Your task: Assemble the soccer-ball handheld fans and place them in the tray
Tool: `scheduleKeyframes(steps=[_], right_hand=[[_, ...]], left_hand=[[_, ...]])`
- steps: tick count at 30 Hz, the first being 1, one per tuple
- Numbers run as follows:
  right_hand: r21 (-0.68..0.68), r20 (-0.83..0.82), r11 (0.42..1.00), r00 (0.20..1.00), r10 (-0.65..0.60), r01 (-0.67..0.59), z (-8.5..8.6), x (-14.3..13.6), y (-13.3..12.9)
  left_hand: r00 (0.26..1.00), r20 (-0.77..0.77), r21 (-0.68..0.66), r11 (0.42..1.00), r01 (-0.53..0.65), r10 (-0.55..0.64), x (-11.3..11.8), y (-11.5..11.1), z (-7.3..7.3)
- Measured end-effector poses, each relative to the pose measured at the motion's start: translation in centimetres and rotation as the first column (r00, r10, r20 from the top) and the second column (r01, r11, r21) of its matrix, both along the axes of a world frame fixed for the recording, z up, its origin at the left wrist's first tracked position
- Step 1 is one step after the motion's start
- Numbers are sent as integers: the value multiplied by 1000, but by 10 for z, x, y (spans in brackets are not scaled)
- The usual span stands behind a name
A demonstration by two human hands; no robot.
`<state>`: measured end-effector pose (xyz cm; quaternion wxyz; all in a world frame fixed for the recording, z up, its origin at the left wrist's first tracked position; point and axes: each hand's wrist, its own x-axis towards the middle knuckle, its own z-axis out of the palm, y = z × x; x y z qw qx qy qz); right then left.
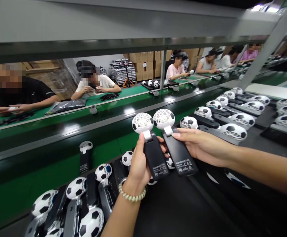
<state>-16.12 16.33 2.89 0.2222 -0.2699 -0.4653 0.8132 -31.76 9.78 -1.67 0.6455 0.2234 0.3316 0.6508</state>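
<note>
My left hand [140, 161] is closed around a black-handled handheld fan [155, 158] whose round head looks like a white and black soccer ball. Beside it, my right hand [200, 144] grips a second handheld fan [179, 151] of the same kind by its upper handle. Both fans show their printed backs, heads upward, side by side. A beaded bracelet circles my left wrist. Below and to the left, several similar fans [76, 187] lie in a tray. More fans [232, 131] rest in rows at the right.
A single fan [85, 156] lies on the green conveyor belt [59, 176]. Across the line, several co-workers [94, 79] sit handling small parts. A grey overhead beam [109, 23] crosses above, and a slanted post [264, 49] stands at the right. Cartons [141, 62] are stacked behind.
</note>
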Motion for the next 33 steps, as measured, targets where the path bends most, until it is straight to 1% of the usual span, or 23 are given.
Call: scheduleKeyframes(steps=[3,8,10,11,12,13,14,15,16,17,18,19,20,22,23,24,25,27,29,30,31,32,33], right_hand=[[18,-24,1000,1000,15,-15,-2,0,1],[93,-55,995,998,26,-21,-6,0,0],[152,-27,988,999,29,-24,-2,9,0],[205,3,979,1000,16,-16,3,17,0],[289,49,957,999,-12,-3,11,29,0],[408,117,913,991,-62,9,20,44,0],[550,194,835,969,-155,23,30,62,1],[696,260,717,922,-287,27,41,83,2],[821,300,572,849,-436,4,51,107,3],[906,293,422,754,-588,-23,60,131,5],[950,274,306,654,-705,-68,65,157,8],[966,255,231,562,-787,-115,66,182,11],[968,250,198,481,-840,-157,63,205,15],[953,284,220,359,-889,-209,45,246,23],[947,303,244,328,-895,-210,31,263,27],[944,316,263,319,-894,-199,15,276,30],[949,309,267,330,-892,-168,0,286,34],[969,245,235,382,-891,-75,-22,298,40],[981,173,194,419,-891,7,-30,299,42],[984,148,175,420,-895,26,-28,296,41],[985,148,172,419,-896,21,-25,291,37],[984,158,179,426,-891,10,-21,283,31],[983,163,186,436,-885,8,-17,273,22]], left_hand=[[996,-63,31,998,-56,58,1,-1,-3],[993,-112,74,997,-37,45,3,-2,-2],[990,-138,83,996,-29,41,6,-4,0],[988,-152,90,996,-27,40,8,-5,1],[986,-163,102,995,-22,39,10,-7,3],[985,-169,116,993,-18,37,12,-9,5],[985,-171,127,992,-10,32,14,-11,7],[985,-169,128,992,-4,26,16,-12,9],[987,-162,123,992,-4,24,18,-14,11],[988,-155,111,994,-9,26,20,-16,12],[987,-160,97,995,-11,27,22,-17,13],[983,-182,84,996,-15,30,24,-17,13],[974,-224,76,997,-24,41,26,-18,12],[931,-358,63,997,-43,63,32,-18,10],[901,-429,51,998,-46,63,37,-18,8],[871,-489,38,998,-44,57,41,-18,7],[842,-538,24,999,-31,39,46,-18,6],[777,-629,6,1000,9,-3,56,-17,5],[662,-750,14,1000,-7,15,66,-14,6],[584,-811,24,1000,-5,22,72,-12,9],[508,-861,33,999,28,14,77,-9,12],[442,-897,33,994,104,-16,84,-6,16],[389,-919,26,977,213,-61,92,-3,21]])
